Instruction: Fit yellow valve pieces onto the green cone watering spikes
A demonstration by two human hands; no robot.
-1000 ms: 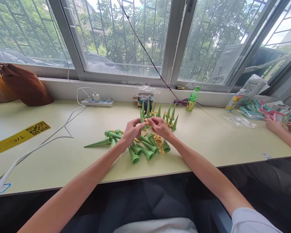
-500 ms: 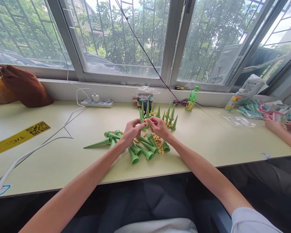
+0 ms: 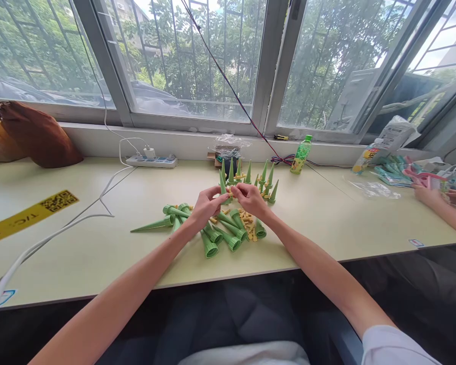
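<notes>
My left hand (image 3: 209, 203) is closed around the lower part of a green plastic spike (image 3: 223, 185), which points upward. Right beside it, my right hand (image 3: 250, 198) pinches a small yellow peg (image 3: 231, 189) against the spike's side; the fingertips partly hide it. Several green spikes with yellow pegs in them (image 3: 272, 192) stand upright behind my hands. Loose green spikes (image 3: 210, 247) lie in front and to the left, their ribbed round ends showing. A pile of yellow pegs (image 3: 249, 221) lies among them, beneath my right wrist.
A power strip (image 3: 152, 161) with a white cable stands by the wall. Toward the back are a small box with plastic wrap (image 3: 228, 152) and a green bottle (image 3: 301, 154). At the right, another person's hands (image 3: 429, 196) are near pink and teal items. A brown bag (image 3: 41, 134) sits at the left.
Both hands stay in almost the same place at the spike. Only slight finger movement shows, and the view shifts a little.
</notes>
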